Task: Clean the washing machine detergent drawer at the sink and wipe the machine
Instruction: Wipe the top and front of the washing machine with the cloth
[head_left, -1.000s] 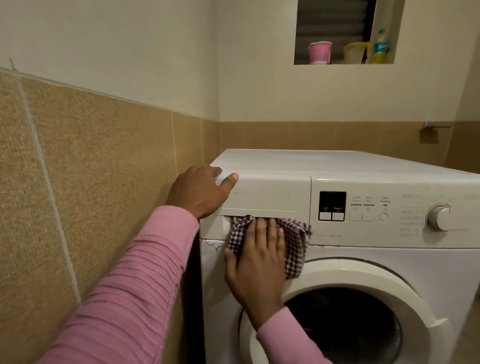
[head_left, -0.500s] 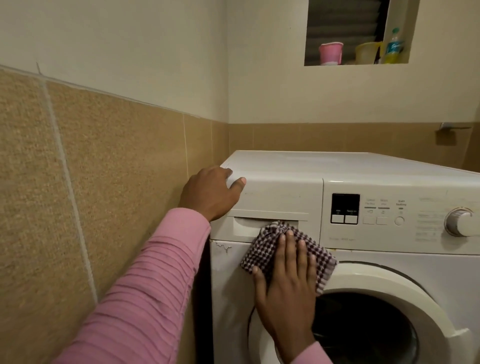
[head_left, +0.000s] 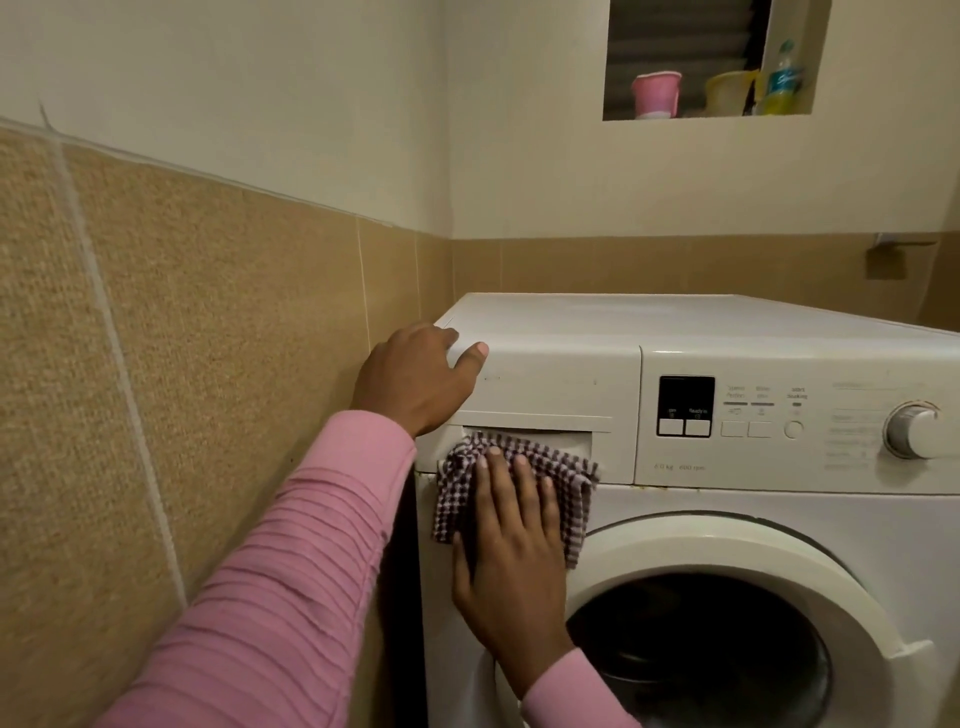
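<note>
With straight fingers (head_left: 521, 480) right hand (head_left: 511, 566) presses cloth (head_left: 456, 501) on washer (head_left: 561, 364); left hand (head_left: 415, 379) braces corner.

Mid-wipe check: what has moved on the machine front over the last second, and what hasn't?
The right hand, pressing the checked cloth flat, swept right and slightly down, then came back left. The cloth now covers the lower left of the detergent drawer and the panel below it. Nothing was picked up or released. The left hand stayed on the washing machine's top left corner, and the drawer stayed shut.
</note>
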